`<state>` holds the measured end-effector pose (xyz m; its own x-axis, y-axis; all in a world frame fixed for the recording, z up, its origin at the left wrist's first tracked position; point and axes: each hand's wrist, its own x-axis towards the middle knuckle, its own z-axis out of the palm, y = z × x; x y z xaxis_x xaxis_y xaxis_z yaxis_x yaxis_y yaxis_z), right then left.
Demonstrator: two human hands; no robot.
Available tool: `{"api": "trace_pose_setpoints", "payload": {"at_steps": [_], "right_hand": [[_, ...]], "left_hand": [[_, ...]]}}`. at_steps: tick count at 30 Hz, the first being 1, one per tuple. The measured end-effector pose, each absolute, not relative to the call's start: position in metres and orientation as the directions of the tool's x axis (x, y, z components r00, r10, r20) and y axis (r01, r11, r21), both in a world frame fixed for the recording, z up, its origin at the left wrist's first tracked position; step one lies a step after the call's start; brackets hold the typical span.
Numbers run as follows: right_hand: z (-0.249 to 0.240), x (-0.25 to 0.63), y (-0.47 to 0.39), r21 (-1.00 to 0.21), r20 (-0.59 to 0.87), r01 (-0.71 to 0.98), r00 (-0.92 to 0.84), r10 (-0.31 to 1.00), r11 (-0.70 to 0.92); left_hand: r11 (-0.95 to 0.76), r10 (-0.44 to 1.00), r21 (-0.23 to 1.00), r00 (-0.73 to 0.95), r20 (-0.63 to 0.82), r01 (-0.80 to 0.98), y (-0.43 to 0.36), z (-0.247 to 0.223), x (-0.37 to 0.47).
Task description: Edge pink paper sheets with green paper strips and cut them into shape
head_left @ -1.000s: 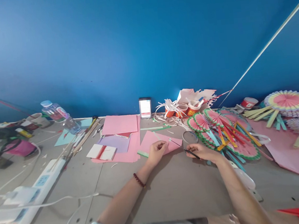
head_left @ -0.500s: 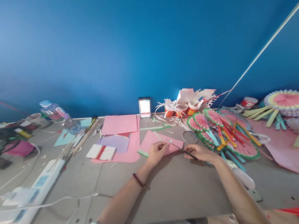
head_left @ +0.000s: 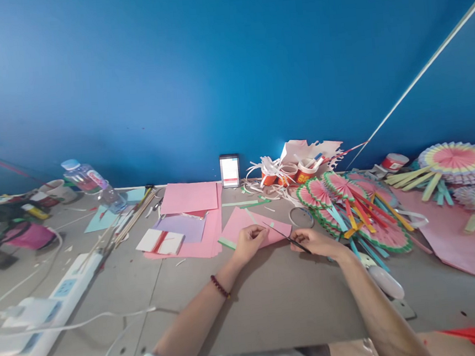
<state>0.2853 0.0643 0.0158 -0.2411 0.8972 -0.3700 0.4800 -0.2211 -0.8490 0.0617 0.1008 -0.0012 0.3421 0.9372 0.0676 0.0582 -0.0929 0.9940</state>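
Note:
A folded-looking sheet of pink paper [head_left: 241, 222] with green edging lies in front of me. My left hand [head_left: 251, 240] rests on its near edge, thumb and fingertips pinched together at the paper. In the closed fingers of my right hand [head_left: 307, 240] is a slim dark pointed tool [head_left: 283, 234]; whether it is tweezers or scissors I cannot make out. Its tip points up and left across the paper, close to my left fingertips. A small pale green bit [head_left: 271, 225] shows beside the tip.
Pink sheets [head_left: 189, 197], a purple sheet [head_left: 187, 226] and a white card [head_left: 160, 242] lie left. Paper fans [head_left: 348, 187] and a mouse [head_left: 386, 282] are right. Behind stand a phone [head_left: 230, 171] and paper cups [head_left: 305, 170]. A bottle [head_left: 94, 179] and power strip [head_left: 65, 298] sit far left.
My right hand has shifted slightly left with the tool, its tip a little nearer my left fingers. My left hand and the pink paper look nearly unmoved.

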Motion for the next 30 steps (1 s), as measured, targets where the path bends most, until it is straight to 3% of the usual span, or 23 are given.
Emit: {"api": "trace_pose_setpoints", "payload": {"at_steps": [30], "right_hand": [[0.0127,0.2839,0.0648,-0.857,-0.360,0.476,-0.280,0.890,-0.197]], "left_hand": [[-0.084,0.942,0.995,0.329,0.062,0.055,0.1008,-0.0072,0.0622]]}}
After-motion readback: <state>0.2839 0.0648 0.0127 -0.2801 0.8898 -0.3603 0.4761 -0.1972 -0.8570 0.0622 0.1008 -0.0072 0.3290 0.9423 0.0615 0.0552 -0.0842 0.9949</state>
